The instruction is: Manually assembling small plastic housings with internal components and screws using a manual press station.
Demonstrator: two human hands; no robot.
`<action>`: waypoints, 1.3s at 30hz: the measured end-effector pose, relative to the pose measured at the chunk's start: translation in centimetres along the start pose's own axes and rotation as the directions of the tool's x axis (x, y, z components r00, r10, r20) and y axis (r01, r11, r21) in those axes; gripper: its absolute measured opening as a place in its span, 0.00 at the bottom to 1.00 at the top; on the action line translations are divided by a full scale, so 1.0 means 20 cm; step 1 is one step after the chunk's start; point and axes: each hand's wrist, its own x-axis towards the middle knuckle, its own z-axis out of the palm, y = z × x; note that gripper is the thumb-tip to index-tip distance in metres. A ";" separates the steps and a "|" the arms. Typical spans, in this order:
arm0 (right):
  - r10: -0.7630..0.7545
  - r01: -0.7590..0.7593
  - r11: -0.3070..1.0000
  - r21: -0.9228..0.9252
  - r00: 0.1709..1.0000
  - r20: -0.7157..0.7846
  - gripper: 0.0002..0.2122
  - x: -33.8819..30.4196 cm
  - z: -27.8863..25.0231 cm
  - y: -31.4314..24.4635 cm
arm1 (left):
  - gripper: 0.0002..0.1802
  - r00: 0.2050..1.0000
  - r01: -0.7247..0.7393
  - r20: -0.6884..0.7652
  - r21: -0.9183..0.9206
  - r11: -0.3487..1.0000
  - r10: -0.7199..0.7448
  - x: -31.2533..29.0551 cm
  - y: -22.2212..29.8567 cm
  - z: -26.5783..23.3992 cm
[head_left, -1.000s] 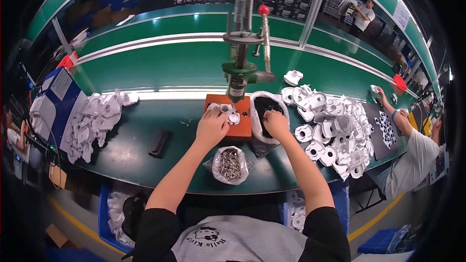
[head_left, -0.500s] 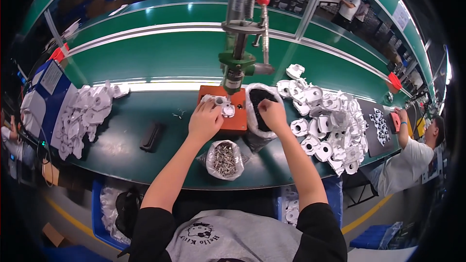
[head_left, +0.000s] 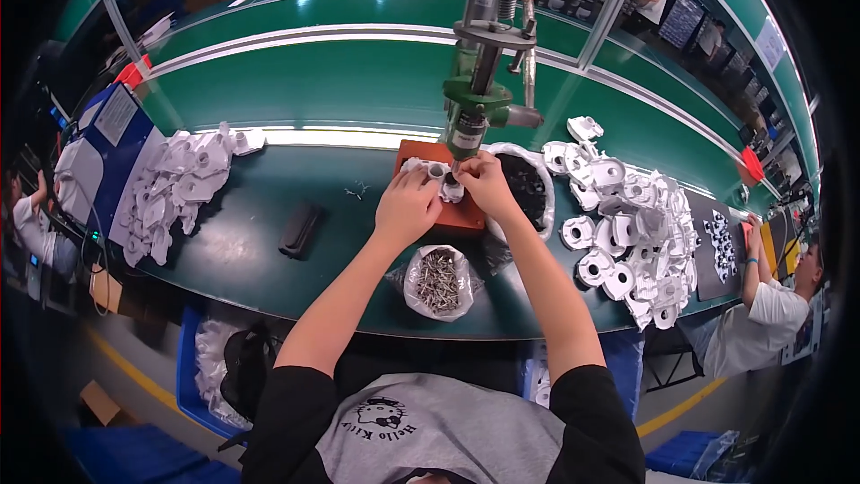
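Observation:
A white plastic housing (head_left: 451, 193) lies on the orange block (head_left: 414, 149) beneath the green hand press (head_left: 467, 108). My left hand (head_left: 410, 206) is closed over the housing's left side, its fingers around a round collar. Pinched together at the right side of the same housing, my right hand (head_left: 485, 185) holds a small black part (head_left: 454, 178), mostly hidden by the fingertips. The press's ram end is just above these fingers. Right beside that hand stands a clear bag of black parts (head_left: 528, 181). Nearer to me is a bag of metal screws or pins (head_left: 437, 280).
White housings are heaped at right (head_left: 618, 231) and left (head_left: 184, 181), the left heap against a blue machine (head_left: 106, 151). A black tool-like object (head_left: 302, 231) lies on the green table (head_left: 242, 260). At far right a co-worker (head_left: 761, 314) handles small parts on a dark mat (head_left: 708, 273).
My right hand has come out of the bag of black parts and moved left to the housing under the press. My left hand stays on the housing. The whole view has shifted slightly.

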 end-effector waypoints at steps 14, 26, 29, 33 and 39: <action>0.065 -0.050 0.914 -0.403 0.998 0.023 0.08 -0.02 0.04 -0.11 | 0.07 0.999 0.015 0.047 -0.004 1.000 -0.015 -0.01 0.00 -0.02; -0.111 0.028 0.946 -0.324 0.965 -0.239 0.15 -0.18 0.05 -0.11 | 0.07 1.000 0.004 0.024 0.005 1.000 -0.004 0.00 0.00 -0.01; -0.291 0.202 0.923 -0.327 0.923 -0.252 0.09 -0.34 0.01 -0.21 | 0.06 1.000 0.014 0.021 0.008 1.000 -0.014 -0.01 0.00 -0.02; -0.311 0.375 0.855 -0.358 0.924 0.225 0.09 -0.55 0.04 -0.33 | 0.07 0.997 0.042 0.072 0.001 0.999 -0.042 -0.01 0.00 -0.03; -0.397 0.400 0.727 -0.558 0.908 0.133 0.16 -0.63 0.08 -0.40 | 0.08 0.994 0.059 0.090 -0.004 0.998 -0.058 -0.01 0.00 -0.02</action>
